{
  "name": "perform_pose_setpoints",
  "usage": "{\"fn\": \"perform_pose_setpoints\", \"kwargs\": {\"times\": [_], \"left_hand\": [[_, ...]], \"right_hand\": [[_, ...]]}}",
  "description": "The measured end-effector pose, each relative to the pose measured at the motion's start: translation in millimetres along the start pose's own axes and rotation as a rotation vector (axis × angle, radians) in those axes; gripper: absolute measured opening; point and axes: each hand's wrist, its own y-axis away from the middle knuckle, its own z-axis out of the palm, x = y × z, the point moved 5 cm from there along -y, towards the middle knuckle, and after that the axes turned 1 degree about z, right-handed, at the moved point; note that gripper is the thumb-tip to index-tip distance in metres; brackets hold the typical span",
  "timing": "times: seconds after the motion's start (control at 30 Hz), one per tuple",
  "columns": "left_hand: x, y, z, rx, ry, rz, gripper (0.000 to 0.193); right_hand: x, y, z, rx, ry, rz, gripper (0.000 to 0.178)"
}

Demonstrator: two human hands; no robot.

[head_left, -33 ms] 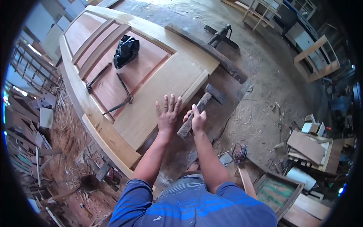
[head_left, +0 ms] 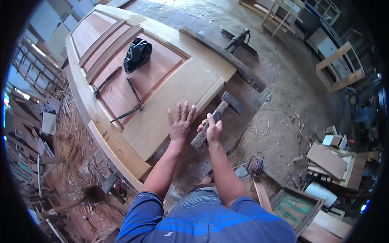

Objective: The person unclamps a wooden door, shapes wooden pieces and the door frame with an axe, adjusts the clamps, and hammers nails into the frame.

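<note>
A large panelled wooden door [head_left: 166, 95] lies flat, with pinkish inset panels inside a pale frame. My left hand [head_left: 181, 126] rests palm down at its near edge, fingers spread, holding nothing. Beside it, my right hand [head_left: 214, 130] is wrapped round the handle of a hammer [head_left: 220, 109]. The dark hammer head points away to the right, just off the door's end. On the door lie a crumpled black plastic bag [head_left: 137, 56], a long dark tool [head_left: 107, 82] and a second, bent dark metal tool [head_left: 131, 112], whose exact kinds I cannot make out.
A dark beam with a metal clamp [head_left: 238, 40] runs past the door's far right side. Wood scraps and shavings [head_left: 71, 125] litter the floor at left. To the right stand an open wooden frame [head_left: 340, 67], stacked boards [head_left: 330, 160] and a shallow green-bottomed tray [head_left: 298, 207].
The view has shifted very slightly. Both hands and the hammer keep the same pose.
</note>
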Motion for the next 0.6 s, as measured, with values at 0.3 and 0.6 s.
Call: {"fn": "perform_pose_setpoints", "kwargs": {"times": [0.3, 0.6], "left_hand": [[-23, 6, -43, -0.229, 0.281, 0.111, 0.094], [4, 142, -36, -0.432, 0.589, -0.365, 0.078]], "right_hand": [[-77, 15, -84, -0.273, 0.468, 0.047, 0.028], [-168, -30, -126, -0.548, 1.096, 0.271, 0.026]]}}
